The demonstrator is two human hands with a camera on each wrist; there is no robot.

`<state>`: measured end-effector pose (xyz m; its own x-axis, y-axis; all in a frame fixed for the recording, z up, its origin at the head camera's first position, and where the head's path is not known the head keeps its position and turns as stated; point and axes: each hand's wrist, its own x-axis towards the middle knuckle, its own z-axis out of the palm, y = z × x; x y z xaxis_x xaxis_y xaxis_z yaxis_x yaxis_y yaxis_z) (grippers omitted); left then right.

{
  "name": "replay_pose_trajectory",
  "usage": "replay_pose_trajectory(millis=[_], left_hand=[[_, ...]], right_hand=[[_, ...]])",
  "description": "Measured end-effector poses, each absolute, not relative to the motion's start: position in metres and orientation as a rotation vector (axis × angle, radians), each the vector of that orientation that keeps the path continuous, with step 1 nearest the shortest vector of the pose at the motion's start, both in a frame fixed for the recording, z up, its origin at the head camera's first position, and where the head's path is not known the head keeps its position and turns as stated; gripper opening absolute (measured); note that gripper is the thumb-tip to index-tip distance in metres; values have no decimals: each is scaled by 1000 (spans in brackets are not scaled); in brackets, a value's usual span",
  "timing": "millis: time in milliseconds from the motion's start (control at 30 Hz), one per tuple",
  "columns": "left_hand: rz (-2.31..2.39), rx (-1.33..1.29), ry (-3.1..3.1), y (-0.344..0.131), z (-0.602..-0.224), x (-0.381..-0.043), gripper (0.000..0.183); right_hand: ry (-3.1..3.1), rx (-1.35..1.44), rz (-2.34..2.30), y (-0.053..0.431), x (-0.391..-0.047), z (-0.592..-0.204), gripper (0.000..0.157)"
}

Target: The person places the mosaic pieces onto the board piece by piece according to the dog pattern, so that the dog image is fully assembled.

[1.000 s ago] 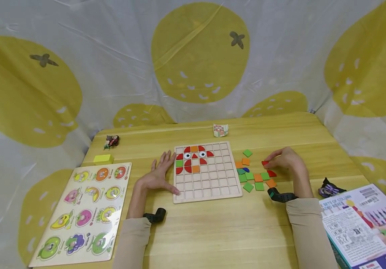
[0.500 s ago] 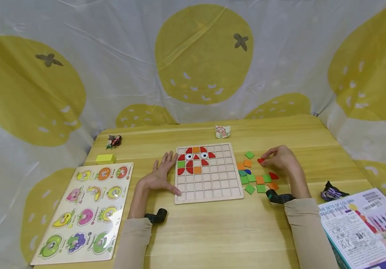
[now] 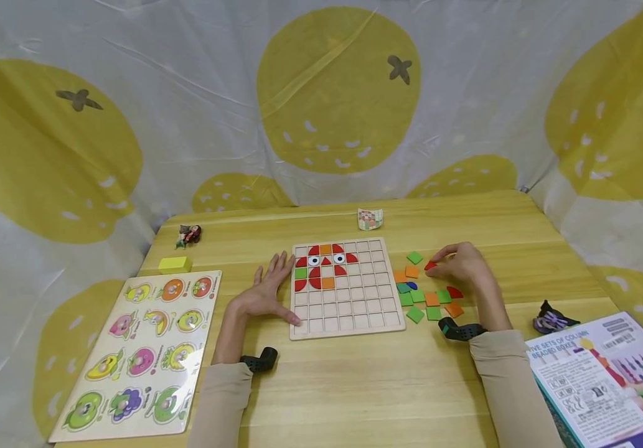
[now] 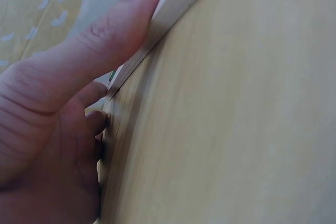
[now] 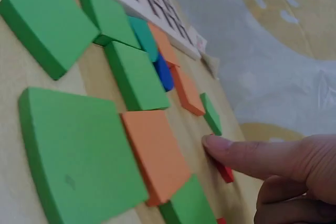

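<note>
A wooden grid board (image 3: 355,306) lies mid-table, its upper left squares filled with red, orange and green tiles and two eye tiles. My left hand (image 3: 262,294) is spread at the board's left side. Its thumb (image 4: 113,35) rests on the board's edge, and the other fingertips touch the side farther up. Right of the loose tiles, my right hand (image 3: 463,264) pinches a red quarter-round tile (image 3: 429,266) between thumb and fingers. In the right wrist view the thumb covers part of this red tile (image 5: 227,173). Another red quarter-round tile (image 3: 454,292) lies below that hand.
Loose green (image 3: 434,313), orange (image 3: 412,272) and blue (image 3: 412,286) tiles lie right of the board. A small printed paper (image 3: 370,219) sits behind it. A fruit puzzle (image 3: 147,336) and yellow block (image 3: 175,265) are at left, a printed box (image 3: 596,367) and dark bundle (image 3: 553,318) at right.
My right hand has moved left with the red quarter-round tile, bringing it nearer the board. My left hand keeps its place at the board. The head view has shifted slightly.
</note>
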<state>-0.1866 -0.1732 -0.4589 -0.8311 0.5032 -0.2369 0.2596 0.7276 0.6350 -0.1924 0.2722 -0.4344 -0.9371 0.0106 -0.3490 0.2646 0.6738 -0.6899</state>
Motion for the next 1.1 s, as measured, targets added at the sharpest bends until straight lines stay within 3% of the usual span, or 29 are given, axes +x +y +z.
replay_pose_trajectory(millis=[367,700,867,1100], left_hand=[[827,601,2550,-173,-459,-186,140],[825,601,2562,-173,-459,-187,140],[826,588,2562,-173,-457,-186,140],[825,590,2557,-174,-460,-186,141]], right_hand=[[2635,-20,-1183,257,-199,-433,30],[2490,-418,-1170,149,-208,-438,20],[2516,-403,-1171,112,-211,-441,22],[2525,-349,-1189,108,-212,-445,21]])
